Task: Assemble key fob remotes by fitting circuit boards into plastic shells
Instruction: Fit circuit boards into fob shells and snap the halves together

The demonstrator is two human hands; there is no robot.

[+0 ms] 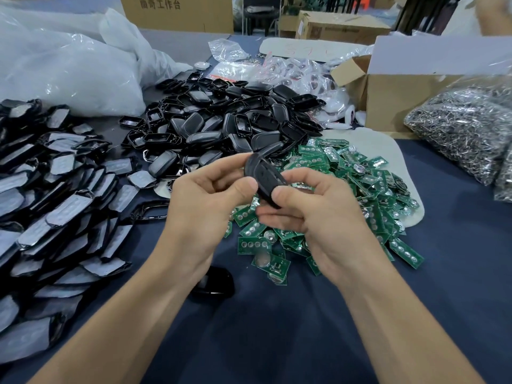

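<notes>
Both hands raised over dark tabletop (pixel 443 273), left hand (pixel 205 200) and right hand (pixel 313 206) each pinching one black key fob shell (pixel 260 176) between them, above green circuit board pile (pixel 346 176), black shell heap (pixel 227 120) behind, another black shell (pixel 216 284) lying under left wrist

black shells (pixel 221 117), green circuit boards (pixel 360 189), navy tablecloth (pixel 277 328), silver rings (pixel 465 126)

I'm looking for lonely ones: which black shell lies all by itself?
The black shell below the left hand, alone on the blue cloth; the others are piled up or held.
</notes>
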